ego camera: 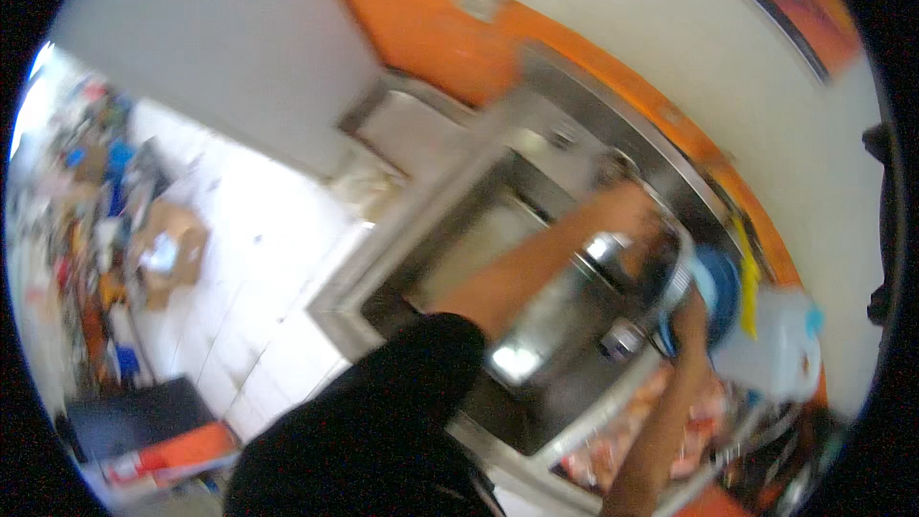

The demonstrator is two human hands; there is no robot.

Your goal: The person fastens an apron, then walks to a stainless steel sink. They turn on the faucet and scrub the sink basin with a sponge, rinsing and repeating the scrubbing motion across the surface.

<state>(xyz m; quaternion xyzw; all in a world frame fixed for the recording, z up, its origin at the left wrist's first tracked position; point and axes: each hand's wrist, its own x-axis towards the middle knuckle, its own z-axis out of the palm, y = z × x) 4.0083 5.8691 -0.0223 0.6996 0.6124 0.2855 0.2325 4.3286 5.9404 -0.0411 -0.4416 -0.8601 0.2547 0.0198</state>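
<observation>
A metal pot (682, 273) with a shiny rim is tilted over the right end of a stainless steel sink (474, 230). Against the pot's outer side is my right hand (691, 319), which appears to grip it near the rim. My left hand (635, 219) reaches across the sink to the pot's mouth, and its fingers are too blurred to make out. Bright metal fittings (623, 341), perhaps part of a tap, show below the pot. Just behind the right hand rests a blue basin (724, 294).
Pale pink pieces, apparently raw meat (696, 438), fill a container under my right forearm. A white plastic board or container (768, 348) and a yellow strip-like item (748, 280) stand by the orange wall band (431, 29). A cardboard box (169, 251) sits on the white-tiled floor (251, 287).
</observation>
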